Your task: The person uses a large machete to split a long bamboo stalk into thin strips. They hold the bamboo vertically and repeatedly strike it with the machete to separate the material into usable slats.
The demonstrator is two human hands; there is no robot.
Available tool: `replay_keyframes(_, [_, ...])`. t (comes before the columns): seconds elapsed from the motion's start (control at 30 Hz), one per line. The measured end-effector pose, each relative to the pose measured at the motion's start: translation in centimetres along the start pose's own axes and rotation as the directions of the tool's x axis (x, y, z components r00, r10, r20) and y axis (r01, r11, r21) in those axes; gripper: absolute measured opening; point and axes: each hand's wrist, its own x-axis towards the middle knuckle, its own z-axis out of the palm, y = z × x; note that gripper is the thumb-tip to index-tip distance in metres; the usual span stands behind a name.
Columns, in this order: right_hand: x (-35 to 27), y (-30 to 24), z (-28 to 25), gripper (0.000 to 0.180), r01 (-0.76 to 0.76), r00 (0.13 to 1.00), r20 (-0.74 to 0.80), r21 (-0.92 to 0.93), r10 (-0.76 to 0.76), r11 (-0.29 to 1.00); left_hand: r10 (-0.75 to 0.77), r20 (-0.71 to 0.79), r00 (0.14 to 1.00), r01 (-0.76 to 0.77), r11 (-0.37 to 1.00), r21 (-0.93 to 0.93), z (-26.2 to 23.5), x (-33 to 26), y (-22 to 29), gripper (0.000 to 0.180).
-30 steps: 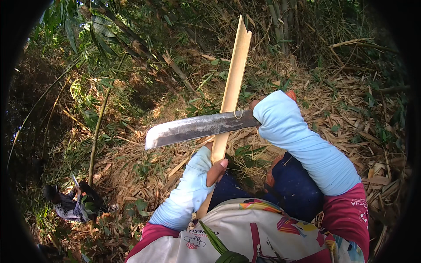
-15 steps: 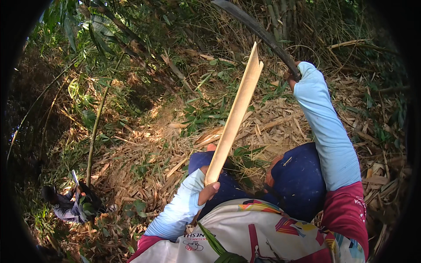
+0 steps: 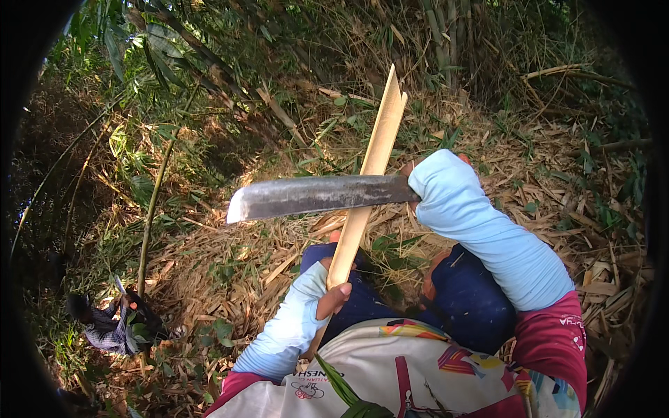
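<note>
My left hand (image 3: 333, 296) is closed round the lower part of a long split bamboo strip (image 3: 357, 233), its thumb lying over the pale inner face. The strip leans upward and slightly right, ending in a jagged, pointed tip. My right hand (image 3: 412, 182) grips a machete, its fingers mostly hidden by the light blue sleeve and the blade's base. The wide dark machete blade (image 3: 306, 195) lies level across the view, passing in front of the strip's middle, with a bright tip at the left. Whether blade and strip touch, I cannot tell.
Dry leaves and bamboo chips (image 3: 230, 258) cover the ground. A bamboo clump (image 3: 446, 42) stands at the far side, and a thin green stalk (image 3: 155, 202) rises at left. Another person (image 3: 115, 324) sits at the lower left. My knees (image 3: 474, 299) are bent below the strip.
My right hand has swung the machete down and left, from raised at the upper right to level across the bamboo strip. The strip's upper end has shifted slightly left.
</note>
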Motion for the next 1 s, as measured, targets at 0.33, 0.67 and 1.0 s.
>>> replay_keyframes(0.33, [3.3, 10.4, -0.3, 0.022, -0.316, 0.855, -0.295, 0.355, 0.426, 0.880, -0.045, 0.083, 0.995, 0.051, 0.997, -0.063, -0.8, -1.1, -0.3, 0.032])
replay_keyframes(0.67, [2.9, 11.2, 2.3, 0.050, -0.211, 0.817, -0.003, 0.929, 0.577, 0.303, 0.206, -0.017, 0.978, -0.192, 0.873, -0.449, -3.3, 2.8, 0.4, 0.059])
replay_keyframes(1.0, [1.8, 2.9, 5.3, 0.065, -0.330, 0.944, 0.285, 0.837, 0.167, 0.436, 0.499, -0.333, 0.800, -0.592, 0.570, -0.569, -3.4, 7.0, 2.7, 0.070])
